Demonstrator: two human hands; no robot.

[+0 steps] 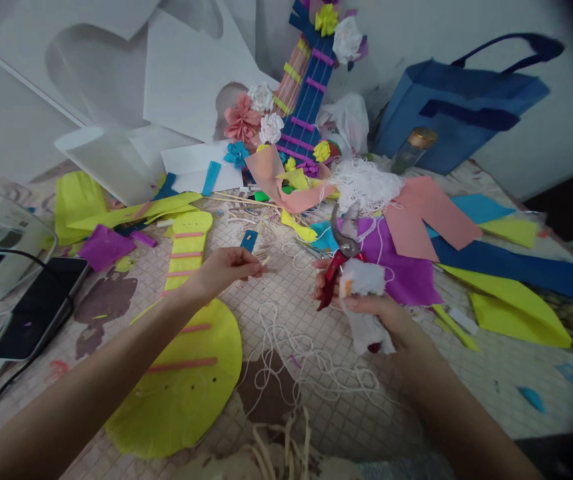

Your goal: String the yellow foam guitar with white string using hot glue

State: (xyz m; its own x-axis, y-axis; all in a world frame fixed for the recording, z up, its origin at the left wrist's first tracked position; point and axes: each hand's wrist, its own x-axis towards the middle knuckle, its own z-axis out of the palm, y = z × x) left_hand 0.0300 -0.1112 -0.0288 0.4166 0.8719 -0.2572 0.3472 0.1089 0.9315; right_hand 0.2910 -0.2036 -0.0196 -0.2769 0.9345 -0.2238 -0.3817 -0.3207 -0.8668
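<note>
My left hand point(229, 267) is closed in a pinch on a few thin wooden sticks point(262, 261), held above the tiled table. My right hand point(366, 300), wrapped in white cloth, grips red-handled pruning shears point(340, 257) with the grey blades pointing up. The two hands are about a hand's width apart. Below the left forearm lies a yellow guitar-shaped felt cutout point(186, 373) with pink strips. White string point(296, 353) lies tangled on the table between and below the hands.
A blue felt guitar point(306, 100) decorated with paper flowers leans at the back. Felt sheets in pink point(426, 213), purple, blue and yellow point(516, 300) cover the right side. A blue bag point(466, 107) stands behind. A phone point(41, 307) with a cable lies at left.
</note>
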